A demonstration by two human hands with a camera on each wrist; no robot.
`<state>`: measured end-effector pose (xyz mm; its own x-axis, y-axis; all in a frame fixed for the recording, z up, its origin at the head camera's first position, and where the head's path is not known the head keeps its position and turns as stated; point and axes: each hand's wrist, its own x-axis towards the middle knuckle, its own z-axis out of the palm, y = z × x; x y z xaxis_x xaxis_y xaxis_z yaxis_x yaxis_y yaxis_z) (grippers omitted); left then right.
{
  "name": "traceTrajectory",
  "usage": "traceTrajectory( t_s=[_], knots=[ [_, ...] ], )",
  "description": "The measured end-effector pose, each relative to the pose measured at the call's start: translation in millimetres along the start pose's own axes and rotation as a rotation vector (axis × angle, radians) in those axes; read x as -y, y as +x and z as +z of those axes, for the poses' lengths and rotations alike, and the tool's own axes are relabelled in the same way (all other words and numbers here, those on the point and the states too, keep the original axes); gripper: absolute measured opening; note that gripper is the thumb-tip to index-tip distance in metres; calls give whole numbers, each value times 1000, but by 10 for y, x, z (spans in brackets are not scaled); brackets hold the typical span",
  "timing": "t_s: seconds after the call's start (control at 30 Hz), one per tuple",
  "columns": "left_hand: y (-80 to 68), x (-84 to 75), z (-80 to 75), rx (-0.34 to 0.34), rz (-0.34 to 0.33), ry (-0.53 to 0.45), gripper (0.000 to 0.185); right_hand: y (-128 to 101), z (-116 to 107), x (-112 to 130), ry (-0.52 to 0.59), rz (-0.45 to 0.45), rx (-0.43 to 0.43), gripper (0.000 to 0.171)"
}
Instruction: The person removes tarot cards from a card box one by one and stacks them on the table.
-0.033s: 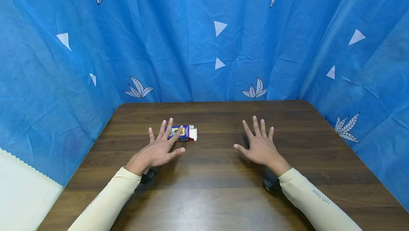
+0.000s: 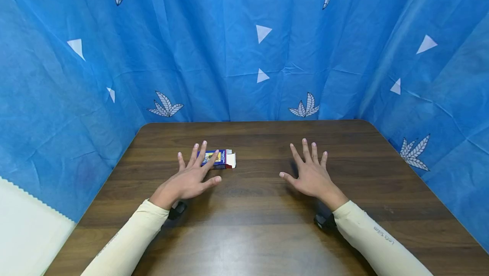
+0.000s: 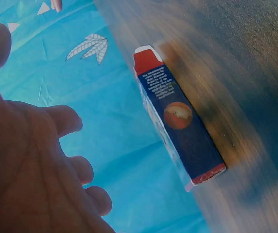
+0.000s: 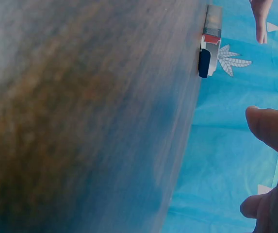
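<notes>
I'm seeing my left hand (image 2: 189,178) hovering spread over the small box (image 2: 223,160), right hand (image 2: 311,175) spreading flat, 2 hands gripping nothing, wooden table (image 2: 248,225)

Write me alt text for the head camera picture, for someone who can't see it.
Two hands with spread, straight fingers hover over a dark wooden table: the left hand is partly in front of a small blue box with an open white flap, while the right hand is apart from it. A blue patterned curtain surrounds the table.
</notes>
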<state>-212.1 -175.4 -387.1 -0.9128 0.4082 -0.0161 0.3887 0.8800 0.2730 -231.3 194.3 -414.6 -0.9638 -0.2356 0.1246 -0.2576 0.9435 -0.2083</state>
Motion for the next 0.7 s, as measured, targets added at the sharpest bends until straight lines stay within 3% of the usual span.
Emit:
traceTrajectory(
  t_s=[0.17,0.3,0.43,0.5,0.6,0.7],
  knots=[
    [2,12,-3,-3,9,-12,81,-10,26,-4,18,7,14,95],
    [43,79,-43,-50,12,-36,77,-14,0,4,21,10,60,93],
    [144,203,-85,-133,-48,-101,62,-40,-34,-11,-8,2,236,90],
    [223,285,-85,-161,-74,-139,64,-48,-48,-19,-31,-7,320,88],
    [353,420,-50,-108,-109,-166,87,-43,-59,-27,-65,-12,375,86],
    [448,542,10,1,-127,-176,105,-27,-63,-21,-92,-20,381,86]
  ],
)
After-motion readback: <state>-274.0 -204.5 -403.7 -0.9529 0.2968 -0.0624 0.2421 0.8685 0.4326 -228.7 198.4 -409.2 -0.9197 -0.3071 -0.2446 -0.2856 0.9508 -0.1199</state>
